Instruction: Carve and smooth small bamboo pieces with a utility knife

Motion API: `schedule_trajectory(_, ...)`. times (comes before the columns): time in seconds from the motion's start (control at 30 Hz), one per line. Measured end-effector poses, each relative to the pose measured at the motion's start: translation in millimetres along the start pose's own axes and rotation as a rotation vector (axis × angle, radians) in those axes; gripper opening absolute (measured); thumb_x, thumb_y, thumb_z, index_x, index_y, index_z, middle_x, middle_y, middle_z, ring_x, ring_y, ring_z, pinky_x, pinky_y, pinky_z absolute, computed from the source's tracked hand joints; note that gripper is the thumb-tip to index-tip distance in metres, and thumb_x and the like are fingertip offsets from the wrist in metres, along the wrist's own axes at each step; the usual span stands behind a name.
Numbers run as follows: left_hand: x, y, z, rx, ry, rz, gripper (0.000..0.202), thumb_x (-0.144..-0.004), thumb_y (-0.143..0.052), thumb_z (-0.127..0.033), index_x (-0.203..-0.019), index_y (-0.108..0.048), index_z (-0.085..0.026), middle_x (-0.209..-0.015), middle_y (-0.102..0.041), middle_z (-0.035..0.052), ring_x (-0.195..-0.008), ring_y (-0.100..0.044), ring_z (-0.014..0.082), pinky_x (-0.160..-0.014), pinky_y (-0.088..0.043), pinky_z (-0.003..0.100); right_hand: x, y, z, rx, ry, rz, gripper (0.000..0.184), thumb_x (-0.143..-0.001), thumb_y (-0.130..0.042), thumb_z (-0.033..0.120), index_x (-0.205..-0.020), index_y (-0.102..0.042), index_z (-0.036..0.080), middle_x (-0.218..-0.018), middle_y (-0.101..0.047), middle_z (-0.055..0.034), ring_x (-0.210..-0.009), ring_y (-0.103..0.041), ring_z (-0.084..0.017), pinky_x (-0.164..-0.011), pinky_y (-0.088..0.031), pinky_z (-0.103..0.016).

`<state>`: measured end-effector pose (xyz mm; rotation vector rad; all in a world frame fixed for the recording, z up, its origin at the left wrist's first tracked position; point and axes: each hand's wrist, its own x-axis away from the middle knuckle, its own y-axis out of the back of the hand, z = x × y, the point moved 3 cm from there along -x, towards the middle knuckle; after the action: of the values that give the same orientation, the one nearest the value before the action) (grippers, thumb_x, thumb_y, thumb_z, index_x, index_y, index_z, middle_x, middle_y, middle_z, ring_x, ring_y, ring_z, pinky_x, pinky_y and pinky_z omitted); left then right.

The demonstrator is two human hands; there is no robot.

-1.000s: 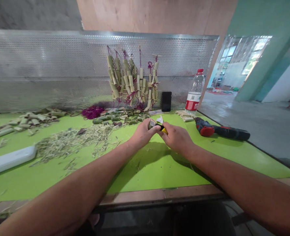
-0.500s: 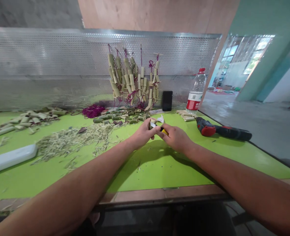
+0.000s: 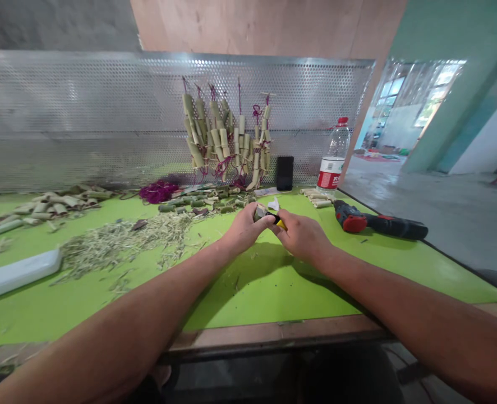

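Note:
Over the green tabletop point(image 3: 248, 303), my left hand point(image 3: 242, 230) pinches a short piece of bamboo point(image 3: 259, 211) between thumb and fingers. My right hand point(image 3: 305, 233) is wrapped around a yellow and black utility knife point(image 3: 280, 223). The black front of the knife meets the bamboo piece beside my left thumb; fingers and the tool partly hide the blade. Both hands are almost touching. Just behind them lies a small white scrap point(image 3: 274, 204).
Bamboo shavings point(image 3: 126, 241) and a white case point(image 3: 19, 275) lie left. Behind are cut bamboo tubes point(image 3: 198, 201), purple string point(image 3: 158, 192), hanging bamboo strands point(image 3: 219, 134) and a phone point(image 3: 284, 173). At right are a bottle point(image 3: 332, 160) and a cordless drill point(image 3: 378, 221).
The knife has turned against the bamboo piece, and its pale blade shows less than before. Both hands keep nearly the same place. The whole view has shifted slightly.

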<state>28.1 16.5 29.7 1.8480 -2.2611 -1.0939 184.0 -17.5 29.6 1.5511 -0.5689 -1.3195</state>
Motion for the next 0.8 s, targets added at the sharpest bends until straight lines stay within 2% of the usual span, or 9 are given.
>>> schedule_trajectory(0.17, 2.6, 1.8, -2.2, -0.018, 0.026, -0.041, 0.026, -0.083, -0.06, -0.044, -0.083, -0.052, -0.018, -0.07, -0.047, -0.0029, -0.065, -0.041, 0.0123, -0.058, -0.031, 0.025, -1.3, -3.6, 0.1, -0.052, -0.043, 0.005, 0.045, -0.098, -0.03, 0.058, -0.1, -0.054, 0.02, -0.079, -0.068, -0.0066, -0.066, -0.059, -0.02, -0.054, -0.02, -0.028)
schedule_trajectory(0.33, 2.4, 5.8, -0.4, 0.006, 0.031, -0.104, 0.029, -0.082, -0.06, -0.047, -0.082, -0.053, -0.019, -0.07, -0.047, -0.0022, -0.063, -0.041, 0.0119, -0.057, -0.034, 0.024, -7.9, -9.3, -14.4, -0.264, -0.128, -0.02, 0.043, -0.097, -0.034, 0.058, -0.093, -0.053, 0.019, -0.074, -0.063, -0.0043, -0.064, -0.054, -0.018, -0.054, -0.026, -0.026)
schedule_trajectory(0.47, -1.1, 3.1, 10.4, 0.281, 0.153, -0.028, 0.024, -0.085, -0.056, -0.042, -0.093, -0.051, -0.019, -0.077, -0.046, -0.0012, -0.065, -0.046, 0.0118, -0.058, -0.044, 0.026, -10.0, -8.9, -18.6, -0.293, -0.124, -0.049, 0.037, -0.095, -0.041, 0.055, -0.09, -0.052, 0.02, -0.07, -0.058, -0.0015, -0.06, -0.049, -0.016, -0.053, -0.025, -0.026)
schedule_trajectory(0.57, -2.7, -1.0, 17.1, 0.452, 0.162, 0.045, 0.02, -0.085, -0.054, -0.03, -0.101, -0.051, -0.02, -0.086, -0.05, 0.0007, -0.072, -0.049, 0.0119, -0.067, -0.049, 0.028, -8.9, -7.3, -14.8, -0.306, -0.094, -0.046, 0.037, -0.095, -0.04, 0.054, -0.091, -0.052, 0.02, -0.069, -0.057, -0.0011, -0.061, -0.049, -0.016, -0.053, -0.024, -0.025)
schedule_trajectory(0.7, -2.1, -2.4, 19.5, 0.416, 0.103, 0.118, 0.024, -0.086, -0.056, -0.035, -0.104, -0.056, -0.019, -0.083, -0.053, 0.001, -0.07, -0.05, 0.0119, -0.068, -0.046, 0.028, -6.7, -5.6, -10.8, -0.288, -0.054, -0.033, 0.037, -0.096, -0.04, 0.054, -0.093, -0.054, 0.019, -0.07, -0.058, -0.0019, -0.061, -0.049, -0.016, -0.053, -0.024, -0.026)
schedule_trajectory(0.8, -2.4, 0.6, 17.1, 0.347, 0.083, 0.091, 0.03, -0.086, -0.056, -0.034, -0.113, -0.057, -0.02, -0.084, -0.054, 0.001, -0.07, -0.048, 0.0124, -0.066, -0.044, 0.027, -5.5, -6.0, -8.8, -0.255, -0.017, -0.001, 0.038, -0.096, -0.04, 0.055, -0.094, -0.055, 0.019, -0.071, -0.059, -0.0023, -0.061, -0.049, -0.016, -0.054, -0.023, -0.026)
